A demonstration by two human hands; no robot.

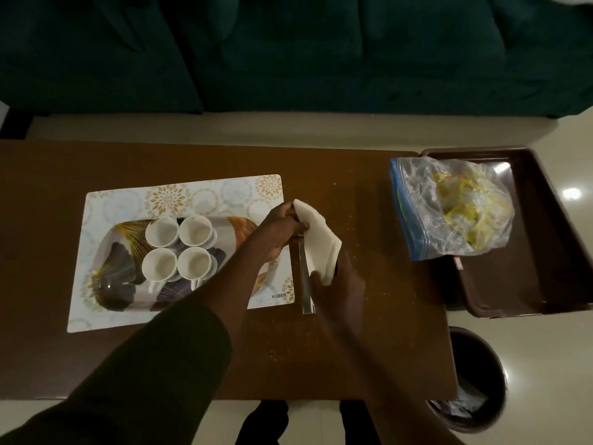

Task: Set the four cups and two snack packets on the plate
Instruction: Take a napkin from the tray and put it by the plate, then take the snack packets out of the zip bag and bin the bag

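Four white cups (178, 247) stand close together in a square on a patterned oval plate (115, 274), which lies on a floral placemat (179, 194). Just right of the plate, both hands hold a soft white packet (316, 239) above the table. My left hand (279, 232) grips its upper end and my right hand (337, 284) grips its lower end. A clear shiny strip (305, 284) hangs or lies under the packet; I cannot tell if it belongs to it. A zip bag (449, 207) with yellow snacks rests on the brown tray.
The brown wooden table (128, 364) runs left to right. The brown tray (545, 252) sits at its right end, overhanging the edge. A dark round bin (475, 380) stands on the floor below it. A dark green sofa (288, 53) fills the back.
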